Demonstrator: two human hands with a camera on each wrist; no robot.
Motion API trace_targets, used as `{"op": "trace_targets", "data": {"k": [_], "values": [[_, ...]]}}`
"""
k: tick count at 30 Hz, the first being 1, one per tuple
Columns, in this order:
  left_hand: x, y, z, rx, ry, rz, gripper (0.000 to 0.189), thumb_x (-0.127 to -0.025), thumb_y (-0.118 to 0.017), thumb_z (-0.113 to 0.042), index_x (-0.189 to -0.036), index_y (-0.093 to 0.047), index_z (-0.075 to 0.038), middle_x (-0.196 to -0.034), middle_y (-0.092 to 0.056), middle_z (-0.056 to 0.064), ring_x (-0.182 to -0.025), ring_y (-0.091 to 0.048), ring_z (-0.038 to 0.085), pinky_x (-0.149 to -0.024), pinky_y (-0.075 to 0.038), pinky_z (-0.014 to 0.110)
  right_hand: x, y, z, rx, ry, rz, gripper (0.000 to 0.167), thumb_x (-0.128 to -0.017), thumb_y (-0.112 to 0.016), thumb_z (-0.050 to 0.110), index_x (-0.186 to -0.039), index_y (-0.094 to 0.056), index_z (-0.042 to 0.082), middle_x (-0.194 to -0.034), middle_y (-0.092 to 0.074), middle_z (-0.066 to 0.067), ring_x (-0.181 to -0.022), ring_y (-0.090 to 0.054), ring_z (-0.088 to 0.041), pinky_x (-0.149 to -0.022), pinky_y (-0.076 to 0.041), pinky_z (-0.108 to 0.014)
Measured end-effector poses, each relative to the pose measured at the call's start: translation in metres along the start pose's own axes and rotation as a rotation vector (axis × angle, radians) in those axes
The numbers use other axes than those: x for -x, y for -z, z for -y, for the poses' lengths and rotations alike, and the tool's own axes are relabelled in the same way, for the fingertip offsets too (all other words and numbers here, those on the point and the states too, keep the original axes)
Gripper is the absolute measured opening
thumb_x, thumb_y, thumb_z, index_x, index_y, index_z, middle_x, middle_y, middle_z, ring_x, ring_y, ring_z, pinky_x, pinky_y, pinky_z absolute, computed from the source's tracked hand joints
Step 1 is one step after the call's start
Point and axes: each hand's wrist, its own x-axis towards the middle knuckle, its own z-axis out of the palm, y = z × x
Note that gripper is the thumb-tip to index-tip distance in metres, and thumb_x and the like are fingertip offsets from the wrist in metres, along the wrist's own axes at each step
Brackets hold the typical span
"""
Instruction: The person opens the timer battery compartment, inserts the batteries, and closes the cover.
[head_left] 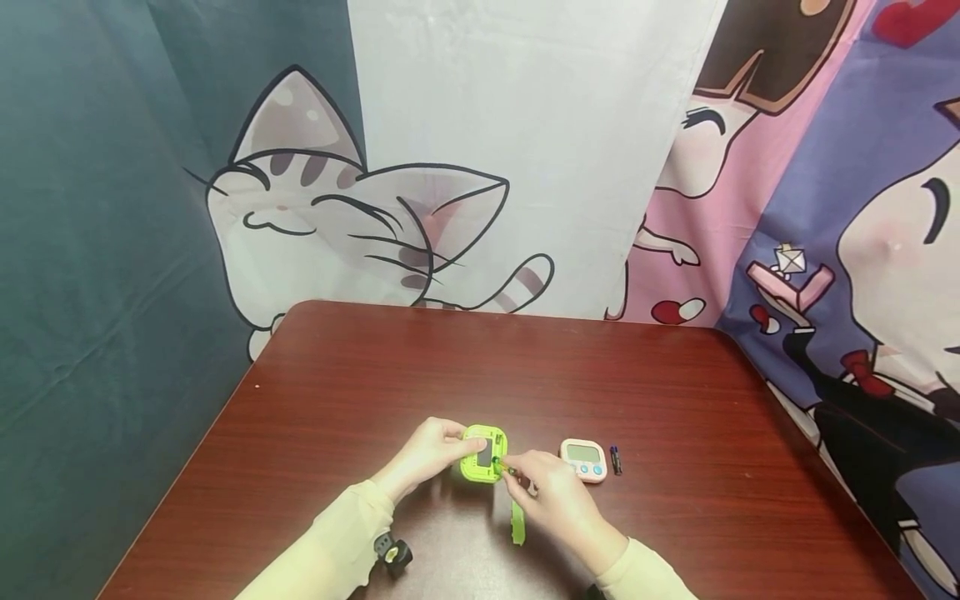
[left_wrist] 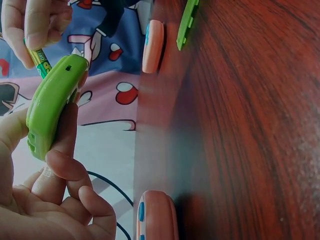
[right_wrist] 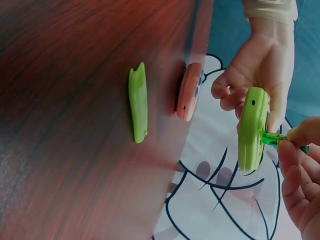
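Note:
My left hand [head_left: 437, 452] grips a lime-green electronic timer [head_left: 474, 473] by its edge, above the table. Its back faces up, with a dark rectangle and a battery slot uncovered. In my right hand [head_left: 558, 496], thumb and fingers pinch a small green battery [right_wrist: 271, 139], whose far end meets the slot side of the timer [right_wrist: 252, 127]; the right wrist view does not show how deep it sits. Below the hands lies a green cover piece [head_left: 518, 523] on the table, also seen in the right wrist view as a cover [right_wrist: 139, 102].
Right of my right hand, a pale pink timer [head_left: 583, 452] with blue buttons lies near a dark battery [head_left: 616, 460]. The left wrist view shows another pink timer [left_wrist: 157, 217] on the brown table [head_left: 375, 358]. Printed curtains [head_left: 525, 125] hang behind.

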Motion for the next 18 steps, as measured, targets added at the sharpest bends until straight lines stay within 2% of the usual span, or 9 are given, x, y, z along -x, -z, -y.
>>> {"op": "trace_targets", "data": {"k": [5,7,9,12,15,18], "values": [[0.0011,0.0009,0.0001,-0.008,0.017,-0.019,0.028,-0.082,-0.072,-0.028,-0.09,-0.071,-0.001,-0.07,-0.069,0.003,-0.057,-0.05,0.007,-0.052,-0.039,0.024,0.0002,-0.0002,0.0035,0.085,0.071,-0.017,0.027,-0.064,-0.074,0.001,-0.089,-0.069,0.007,-0.074,-0.066,0.004,-0.064,-0.057,-0.006,-0.062,-0.047,-0.016],[0.0013,0.0008,0.0001,-0.01,0.023,-0.025,0.029,-0.082,-0.072,-0.03,-0.089,-0.071,-0.002,-0.065,-0.064,-0.003,-0.054,-0.046,0.007,-0.049,-0.035,0.022,0.0009,-0.0007,0.0032,0.104,0.094,-0.023,0.024,-0.067,-0.072,0.003,-0.09,-0.069,0.007,-0.075,-0.065,0.004,-0.065,-0.057,-0.007,-0.062,-0.047,-0.017],[0.0012,0.0005,0.0004,-0.01,0.028,-0.029,0.031,-0.081,-0.073,-0.031,-0.089,-0.071,-0.002,-0.063,-0.063,-0.004,-0.053,-0.044,0.006,-0.048,-0.035,0.022,0.002,-0.0015,0.0023,0.115,0.109,-0.024,0.02,-0.07,-0.069,0.005,-0.09,-0.069,0.006,-0.075,-0.065,0.004,-0.066,-0.058,-0.008,-0.063,-0.047,-0.018],[0.0006,-0.0002,0.0003,-0.008,0.024,-0.024,0.032,-0.081,-0.073,-0.032,-0.09,-0.071,-0.002,-0.069,-0.069,0.002,-0.057,-0.051,0.006,-0.053,-0.04,0.024,0.0031,-0.0025,0.0013,0.123,0.112,-0.024,0.017,-0.074,-0.066,0.007,-0.092,-0.068,0.006,-0.075,-0.065,0.004,-0.067,-0.058,-0.009,-0.064,-0.048,-0.02],[0.0,-0.001,-0.0007,-0.017,0.017,-0.022,0.034,-0.081,-0.073,-0.034,-0.091,-0.071,-0.002,-0.08,-0.073,0.01,-0.069,-0.063,0.008,-0.064,-0.048,0.028,0.0032,-0.0027,0.0006,0.138,0.116,-0.035,0.015,-0.079,-0.064,0.008,-0.093,-0.068,0.005,-0.076,-0.065,0.003,-0.067,-0.059,-0.01,-0.064,-0.049,-0.022],[0.0005,-0.0016,-0.0024,-0.07,0.021,-0.043,0.034,-0.08,-0.073,-0.038,-0.091,-0.072,-0.006,-0.085,-0.073,0.008,-0.08,-0.067,0.009,-0.075,-0.049,0.03,0.0021,-0.0029,0.0003,0.163,0.132,-0.05,0.016,-0.089,-0.053,0.011,-0.092,-0.067,0.004,-0.075,-0.064,0.003,-0.067,-0.059,-0.011,-0.064,-0.049,-0.024]]}}
